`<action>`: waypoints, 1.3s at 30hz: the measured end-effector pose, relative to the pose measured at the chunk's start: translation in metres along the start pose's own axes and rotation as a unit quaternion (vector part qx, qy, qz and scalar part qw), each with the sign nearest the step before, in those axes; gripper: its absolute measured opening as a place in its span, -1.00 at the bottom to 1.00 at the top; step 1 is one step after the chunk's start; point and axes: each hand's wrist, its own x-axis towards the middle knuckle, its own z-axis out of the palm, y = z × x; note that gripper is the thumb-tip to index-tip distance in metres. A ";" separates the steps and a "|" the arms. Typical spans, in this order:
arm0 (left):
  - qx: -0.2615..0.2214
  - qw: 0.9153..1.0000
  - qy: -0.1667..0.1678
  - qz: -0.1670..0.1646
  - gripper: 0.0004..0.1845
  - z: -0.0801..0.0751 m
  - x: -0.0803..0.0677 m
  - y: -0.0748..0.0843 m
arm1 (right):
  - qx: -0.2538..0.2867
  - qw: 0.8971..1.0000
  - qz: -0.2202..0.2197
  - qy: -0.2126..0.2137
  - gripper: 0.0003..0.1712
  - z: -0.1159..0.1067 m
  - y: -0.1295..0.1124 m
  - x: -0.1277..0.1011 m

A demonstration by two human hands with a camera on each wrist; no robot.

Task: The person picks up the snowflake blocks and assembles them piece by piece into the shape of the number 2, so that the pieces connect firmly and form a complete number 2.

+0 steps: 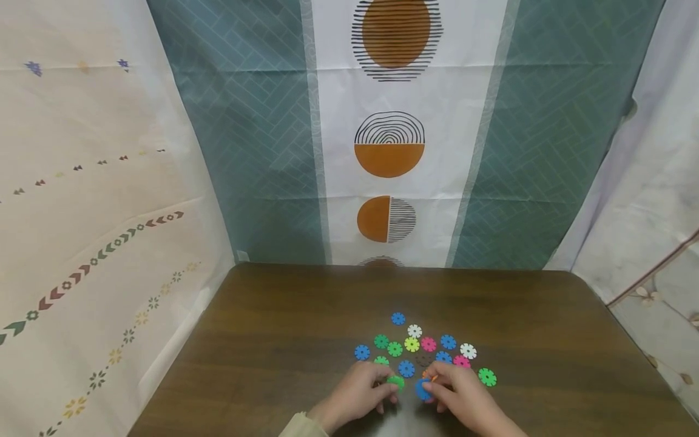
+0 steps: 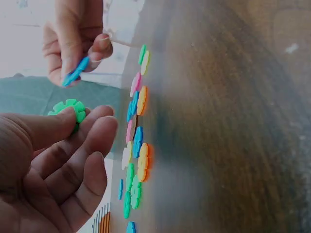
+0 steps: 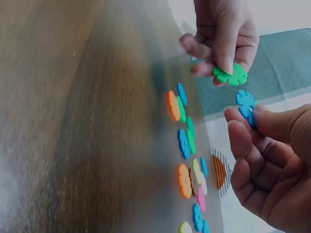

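Note:
Between thumb and forefinger, my left hand (image 1: 360,390) pinches a green notched disc (image 2: 73,108), a flat flower-like plastic piece. My right hand (image 1: 463,391) holds a blue notched disc (image 3: 246,101) the same way. In the head view both hands are near the table's front edge, the green disc to the left of the blue disc (image 1: 423,389). A small gap separates the two discs in the right wrist view. The other fingers of both hands curve loosely below the pinch. An orange disc (image 1: 426,374) lies partly hidden behind my right hand.
Loose notched discs lie on the brown table (image 1: 284,328) just beyond the hands, among them a white disc (image 1: 468,351), a pink disc (image 1: 428,344) and a yellow disc (image 1: 412,344). A bright green disc (image 1: 488,377) lies right of my right hand. Patterned cloths (image 1: 262,152) hang behind the table.

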 end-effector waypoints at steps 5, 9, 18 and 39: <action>0.039 0.998 0.029 0.035 -0.88 0.000 -0.003 0.001 | 0.058 0.998 -0.004 -0.012 -0.77 0.002 -0.005 0.002; 0.089 0.990 0.064 0.085 -0.88 -0.002 -0.005 0.003 | 0.096 0.995 0.003 -0.022 -0.75 0.005 -0.008 0.004; 0.199 0.959 0.119 0.164 -0.91 -0.003 -0.007 0.002 | 0.147 0.989 0.009 -0.028 -0.78 0.009 -0.018 0.007; 0.249 0.950 0.095 0.164 -0.94 0.001 -0.011 -0.002 | 0.217 0.974 0.058 -0.043 -0.79 0.029 -0.007 0.020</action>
